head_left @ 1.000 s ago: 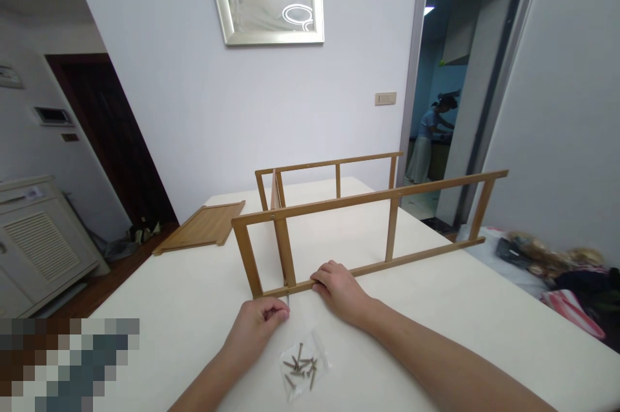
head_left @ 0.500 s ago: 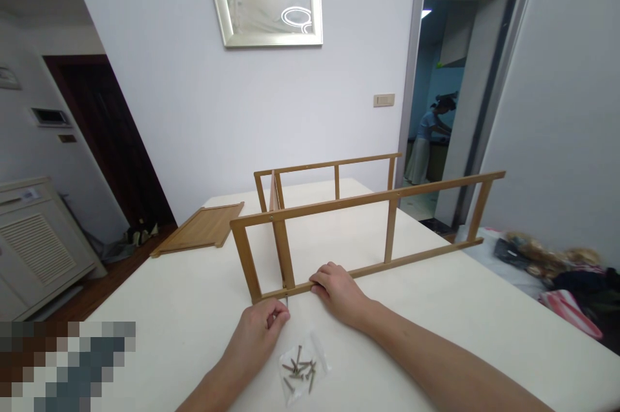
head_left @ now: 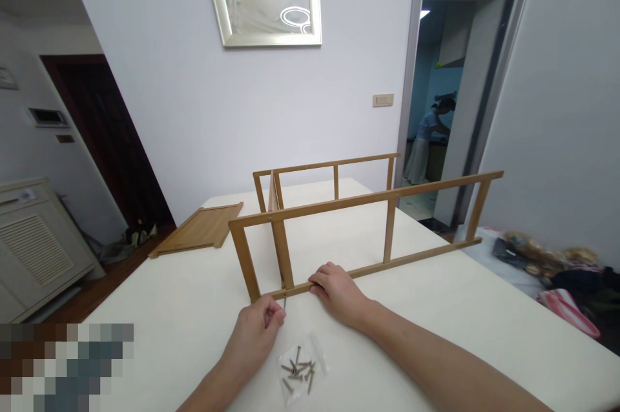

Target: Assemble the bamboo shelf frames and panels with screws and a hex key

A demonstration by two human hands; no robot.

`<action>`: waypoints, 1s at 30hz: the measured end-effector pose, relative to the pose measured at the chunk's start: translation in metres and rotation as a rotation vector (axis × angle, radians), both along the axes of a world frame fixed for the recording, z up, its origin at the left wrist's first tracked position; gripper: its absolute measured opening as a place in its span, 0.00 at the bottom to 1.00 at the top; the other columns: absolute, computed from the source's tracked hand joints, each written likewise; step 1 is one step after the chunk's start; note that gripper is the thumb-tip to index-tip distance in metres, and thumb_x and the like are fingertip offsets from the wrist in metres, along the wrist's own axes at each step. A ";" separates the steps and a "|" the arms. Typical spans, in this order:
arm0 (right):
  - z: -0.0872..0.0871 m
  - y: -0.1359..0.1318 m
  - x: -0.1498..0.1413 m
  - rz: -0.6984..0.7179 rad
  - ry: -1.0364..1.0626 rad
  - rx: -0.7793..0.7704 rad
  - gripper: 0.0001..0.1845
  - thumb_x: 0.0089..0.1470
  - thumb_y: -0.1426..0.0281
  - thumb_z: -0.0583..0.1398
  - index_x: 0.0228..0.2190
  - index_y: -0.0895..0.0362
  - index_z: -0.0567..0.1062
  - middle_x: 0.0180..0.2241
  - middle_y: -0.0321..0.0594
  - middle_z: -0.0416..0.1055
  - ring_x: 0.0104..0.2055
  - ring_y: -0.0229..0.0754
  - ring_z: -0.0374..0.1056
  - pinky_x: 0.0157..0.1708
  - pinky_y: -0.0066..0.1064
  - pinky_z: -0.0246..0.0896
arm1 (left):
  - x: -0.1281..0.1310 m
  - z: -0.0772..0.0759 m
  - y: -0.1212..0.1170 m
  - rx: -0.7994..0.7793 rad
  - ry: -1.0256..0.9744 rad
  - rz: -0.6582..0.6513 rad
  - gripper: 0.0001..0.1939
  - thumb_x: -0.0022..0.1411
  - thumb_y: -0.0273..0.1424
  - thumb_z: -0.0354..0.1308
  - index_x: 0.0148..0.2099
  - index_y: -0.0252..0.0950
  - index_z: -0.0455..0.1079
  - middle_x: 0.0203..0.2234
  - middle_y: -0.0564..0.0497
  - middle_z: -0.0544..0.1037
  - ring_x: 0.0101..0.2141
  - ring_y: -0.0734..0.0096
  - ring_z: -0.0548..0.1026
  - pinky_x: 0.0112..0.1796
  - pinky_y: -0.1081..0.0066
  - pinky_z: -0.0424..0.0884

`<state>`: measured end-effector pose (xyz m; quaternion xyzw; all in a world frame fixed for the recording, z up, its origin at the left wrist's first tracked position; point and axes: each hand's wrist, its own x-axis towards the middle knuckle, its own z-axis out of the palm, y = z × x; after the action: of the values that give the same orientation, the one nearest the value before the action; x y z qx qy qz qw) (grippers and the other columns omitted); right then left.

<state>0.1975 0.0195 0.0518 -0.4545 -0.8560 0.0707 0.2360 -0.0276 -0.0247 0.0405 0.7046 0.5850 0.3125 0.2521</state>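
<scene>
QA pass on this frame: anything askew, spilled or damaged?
Nothing damaged. The flat wooden panel overhangs the far left corner of the table. Screws lie loose on their plastic bag by the left hand.
</scene>
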 end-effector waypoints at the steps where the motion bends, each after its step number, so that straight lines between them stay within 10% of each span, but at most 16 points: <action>1: 0.000 0.000 0.000 -0.001 -0.001 0.001 0.09 0.61 0.71 0.57 0.39 0.57 0.78 0.38 0.43 0.74 0.42 0.44 0.65 0.43 0.35 0.58 | 0.001 0.000 0.000 0.001 0.012 0.000 0.10 0.61 0.35 0.49 0.29 0.38 0.65 0.20 0.55 0.72 0.24 0.69 0.69 0.27 0.72 0.61; 11: 0.000 0.001 0.000 -0.003 -0.014 -0.004 0.10 0.61 0.71 0.57 0.39 0.57 0.78 0.37 0.43 0.74 0.42 0.44 0.65 0.42 0.34 0.58 | 0.008 0.003 -0.010 0.138 0.331 -0.022 0.10 0.65 0.29 0.46 0.31 0.39 0.65 0.25 0.53 0.75 0.28 0.68 0.72 0.32 0.71 0.59; 30: 0.001 0.000 -0.001 0.001 -0.003 -0.001 0.09 0.60 0.71 0.57 0.39 0.57 0.78 0.37 0.44 0.74 0.42 0.44 0.65 0.43 0.35 0.58 | 0.011 0.003 -0.007 0.070 0.170 0.036 0.10 0.65 0.35 0.48 0.32 0.39 0.65 0.22 0.55 0.72 0.25 0.69 0.70 0.29 0.72 0.60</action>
<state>0.1969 0.0190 0.0530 -0.4542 -0.8566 0.0708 0.2345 -0.0168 -0.0316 0.0433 0.7263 0.6056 0.2763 0.1713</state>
